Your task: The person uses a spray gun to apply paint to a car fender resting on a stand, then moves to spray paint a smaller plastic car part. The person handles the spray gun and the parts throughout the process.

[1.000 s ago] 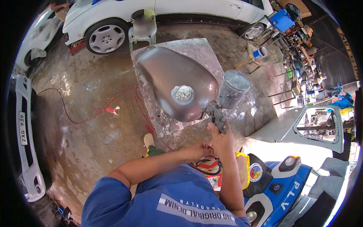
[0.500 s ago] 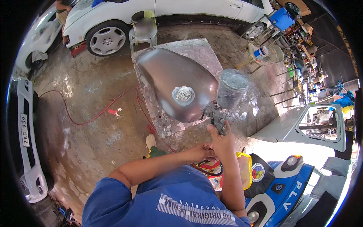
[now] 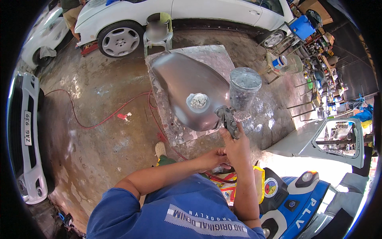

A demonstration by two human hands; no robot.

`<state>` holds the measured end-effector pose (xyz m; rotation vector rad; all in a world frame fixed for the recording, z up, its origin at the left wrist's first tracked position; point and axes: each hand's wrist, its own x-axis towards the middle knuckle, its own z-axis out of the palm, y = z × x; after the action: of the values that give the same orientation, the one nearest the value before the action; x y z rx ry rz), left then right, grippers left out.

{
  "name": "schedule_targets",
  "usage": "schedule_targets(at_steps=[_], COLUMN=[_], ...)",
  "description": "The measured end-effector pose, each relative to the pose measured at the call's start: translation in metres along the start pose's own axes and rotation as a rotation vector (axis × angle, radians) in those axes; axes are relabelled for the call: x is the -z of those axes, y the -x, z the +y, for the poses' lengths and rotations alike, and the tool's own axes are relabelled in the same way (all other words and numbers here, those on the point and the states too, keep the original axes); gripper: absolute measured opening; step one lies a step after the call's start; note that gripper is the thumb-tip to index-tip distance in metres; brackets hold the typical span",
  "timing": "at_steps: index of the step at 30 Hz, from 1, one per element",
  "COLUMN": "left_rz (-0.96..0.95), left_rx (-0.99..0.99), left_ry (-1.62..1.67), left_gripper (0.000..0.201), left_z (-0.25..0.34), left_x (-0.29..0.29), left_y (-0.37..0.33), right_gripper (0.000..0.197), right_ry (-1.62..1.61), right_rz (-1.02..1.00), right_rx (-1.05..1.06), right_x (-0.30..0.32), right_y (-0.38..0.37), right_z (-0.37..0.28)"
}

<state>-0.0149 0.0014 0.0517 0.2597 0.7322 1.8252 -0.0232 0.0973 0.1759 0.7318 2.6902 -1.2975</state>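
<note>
In my right hand [image 3: 237, 148] I grip a dirty grey spray gun [image 3: 230, 122], with a cloudy, paint-smeared cup [image 3: 245, 89] on it. The gun's front end is close to the near right end of a motorcycle fuel tank [image 3: 187, 75], coated dull grey-brown. White material covers the tank's round filler opening [image 3: 198, 101]. Beneath it is a paint-stained square board [image 3: 215, 53]. Just below the gun, my left hand [image 3: 215, 159] is held against my right wrist with its fingers curled; what they hold is hidden.
A red air hose [image 3: 107, 122] snakes over the stained floor to the board. White cars [image 3: 207, 8] stand behind and at left [image 3: 36, 159]. A plastic chair [image 3: 158, 34] stands behind the board; a grey car door [image 3: 314, 139] and a blue-and-white motorcycle [image 3: 298, 199] are at right. Someone stands far left.
The spray gun has tipped, so the cup's lid now shows more fully. My left fingers have shifted slightly at my right wrist. The whole scene sits a little further right in view.
</note>
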Motion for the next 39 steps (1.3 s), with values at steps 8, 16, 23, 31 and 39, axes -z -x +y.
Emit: schedule_targets(at_steps=[8, 16, 23, 31, 39], left_rz=[0.001, -0.034, -0.055, -0.132, -0.188], left_rx=[0.02, 0.057, 0.102, 0.042, 0.249], left_ry=[-0.056, -0.11, -0.186, -0.15, -0.266], left_gripper=[0.019, 0.022, 0.023, 0.024, 0.023], left_z=[-0.003, -0.016, -0.013, -0.039, -0.003], left_x=[0.0, 0.008, 0.01, 0.035, 0.045], left_y=[0.005, 0.015, 0.022, 0.032, 0.049], right_gripper=[0.068, 0.061, 0.053, 0.044, 0.039], right_ry=[0.1, -0.032, -0.064, -0.141, -0.177], right_rz=[0.022, -0.114, 0.01, -0.131, 0.083], right_rx=[-0.003, -0.139, -0.034, -0.184, -0.199], right_x=[-0.004, -0.002, -0.017, -0.023, -0.048], right_y=[0.009, 0.021, 0.023, 0.036, 0.045], right_z=[0.009, 0.011, 0.03, 0.014, 0.007])
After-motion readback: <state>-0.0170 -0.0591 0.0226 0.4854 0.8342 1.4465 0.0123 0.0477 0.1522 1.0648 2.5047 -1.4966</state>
